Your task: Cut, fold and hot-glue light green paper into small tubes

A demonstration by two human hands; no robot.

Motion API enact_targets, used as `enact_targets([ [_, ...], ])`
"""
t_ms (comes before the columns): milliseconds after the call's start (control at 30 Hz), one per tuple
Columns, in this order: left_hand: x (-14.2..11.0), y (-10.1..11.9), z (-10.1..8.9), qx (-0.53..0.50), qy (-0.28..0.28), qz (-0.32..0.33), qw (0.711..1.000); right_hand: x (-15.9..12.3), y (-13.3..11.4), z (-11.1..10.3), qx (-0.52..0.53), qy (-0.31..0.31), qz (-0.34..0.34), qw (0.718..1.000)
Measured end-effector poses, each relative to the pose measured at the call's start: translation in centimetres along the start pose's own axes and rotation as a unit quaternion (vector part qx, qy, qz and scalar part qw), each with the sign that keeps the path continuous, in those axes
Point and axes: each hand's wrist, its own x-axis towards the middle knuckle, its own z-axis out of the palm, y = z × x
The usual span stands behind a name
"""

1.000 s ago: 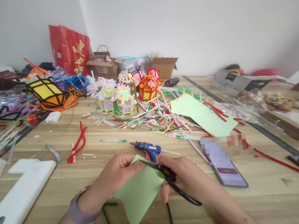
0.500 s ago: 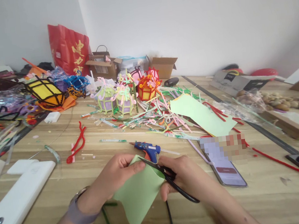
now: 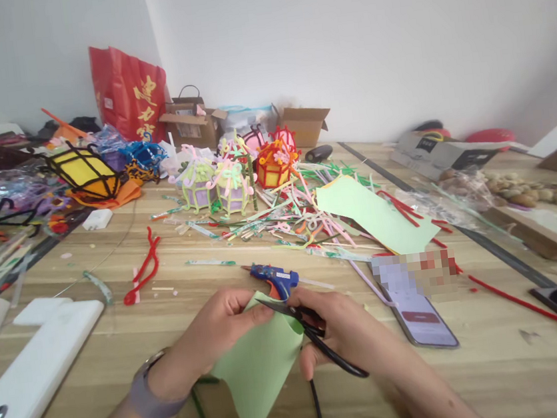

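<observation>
Between thumb and fingers, my left hand [image 3: 228, 319] pinches the top edge of a light green sheet [image 3: 261, 365], which hangs curved over the table. My right hand [image 3: 345, 325] is closed around black-handled scissors [image 3: 298, 314]. Their blades lie along the sheet's upper edge, with the tip close to my left fingertips. Just beyond my hands, a blue glue gun [image 3: 272, 278] rests on its side, partly covered by the sheet. A black cable [image 3: 317, 406] runs below the scissors. Green stems [image 3: 198, 402] stick out beneath the sheet.
Several small lanterns [image 3: 233, 184] stand behind a heap of pipe cleaners and sticks. More light green sheets [image 3: 377, 211] lie beside a phone [image 3: 415, 311] on the right. At left are a white power bank [image 3: 35, 371] and twisted red pipe cleaners [image 3: 145, 268].
The scissors have shifted slightly left along the sheet's top edge, nearer my left fingers. The sheet's lower corner hangs a little lower and further right.
</observation>
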Motion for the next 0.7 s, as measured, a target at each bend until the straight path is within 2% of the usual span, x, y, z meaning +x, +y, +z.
enact_targets([
  [367,0.09,-0.07,0.34,-0.009,-0.018,-0.023,1.000,0.01,-0.09,0.09,0.032,0.008,0.002,0.999],
  [700,0.12,-0.03,0.40,-0.007,-0.031,-0.007,0.999,0.01,-0.45,0.17,0.049,0.007,-0.006,0.999],
])
